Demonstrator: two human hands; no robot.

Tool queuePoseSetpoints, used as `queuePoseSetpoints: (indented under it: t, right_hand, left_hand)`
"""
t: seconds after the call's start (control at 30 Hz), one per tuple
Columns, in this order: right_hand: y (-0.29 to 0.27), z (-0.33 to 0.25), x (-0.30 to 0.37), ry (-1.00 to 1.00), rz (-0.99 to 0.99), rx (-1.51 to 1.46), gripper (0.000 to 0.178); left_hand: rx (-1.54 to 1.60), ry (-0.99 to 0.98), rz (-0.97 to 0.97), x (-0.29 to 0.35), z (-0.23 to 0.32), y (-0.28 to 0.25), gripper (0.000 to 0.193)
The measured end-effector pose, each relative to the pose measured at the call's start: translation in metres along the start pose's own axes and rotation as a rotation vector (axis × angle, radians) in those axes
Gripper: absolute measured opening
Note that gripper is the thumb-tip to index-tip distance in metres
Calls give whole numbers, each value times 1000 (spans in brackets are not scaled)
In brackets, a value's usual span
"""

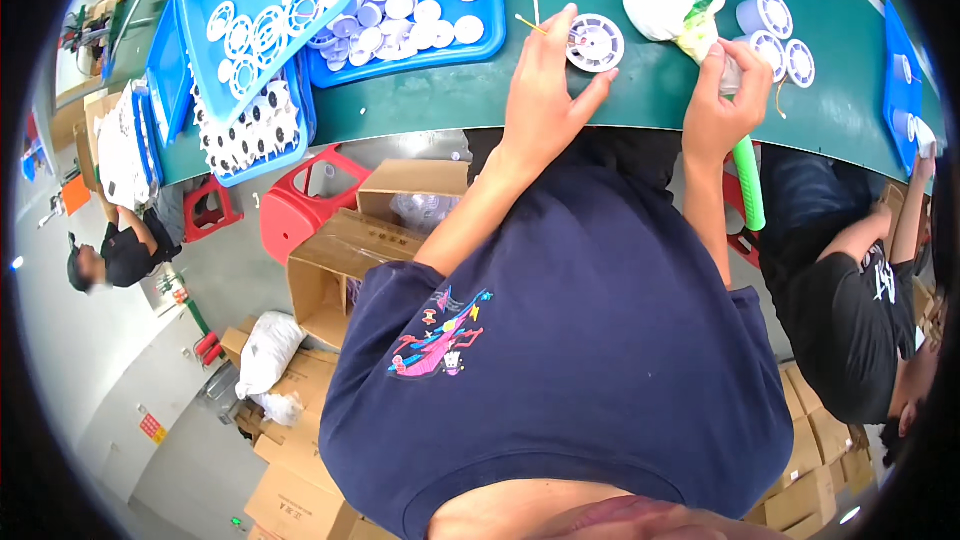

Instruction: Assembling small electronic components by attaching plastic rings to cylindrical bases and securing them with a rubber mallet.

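At the table's near edge, my left hand (545, 95) curls round a white spoked plastic disc (597, 43), its rim between thumb and forefinger. A thin yellow stick (531, 25) juts out beside the forefinger. My right hand (724, 105) is closed, its fingertips at the narrow yellow-green end of a white plastic bag (672, 2). Something pale and translucent shows between those fingers, too hidden to name. Just right of that hand stand white spool-like parts: a deeper one (766, 13) and flat spoked ones (799, 64).
Blue trays of white discs and rings (262, 15) lie at the left; one overlaps another (494, 35). Another blue tray (900, 90) is at the far right, beside a co-worker's hand (925, 155). A red stool (300, 205) and cardboard boxes (350, 245) stand below the table.
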State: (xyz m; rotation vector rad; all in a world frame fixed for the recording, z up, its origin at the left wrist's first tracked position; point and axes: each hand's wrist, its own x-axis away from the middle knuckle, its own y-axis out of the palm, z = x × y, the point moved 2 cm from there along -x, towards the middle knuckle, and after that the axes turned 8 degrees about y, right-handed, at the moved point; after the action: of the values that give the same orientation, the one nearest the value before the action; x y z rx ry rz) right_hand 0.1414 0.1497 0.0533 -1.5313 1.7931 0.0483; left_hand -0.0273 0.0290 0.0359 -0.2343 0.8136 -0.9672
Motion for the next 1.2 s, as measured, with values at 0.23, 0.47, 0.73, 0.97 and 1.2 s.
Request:
queuePoseSetpoints:
  t: [0.23,0.47,0.73,0.97,1.2]
  right_hand:
    - [2,-20,3,75,-126,-172,10]
    - [66,-105,-16,-423,-655,-21,23]
    - [180,-127,8,-635,-896,200,17]
    - [176,-117,1,-636,-884,48,18]
    - [93,-104,-57,213,-1023,-601,24]
  left_hand:
    - [-52,89,17,-1,4,2,79]
    - [-73,107,-15,13,-12,5,75]
    - [-104,101,80,11,-5,4,55]
    - [-75,67,72,11,-3,2,55]
    - [-43,73,132,4,1,0,76]
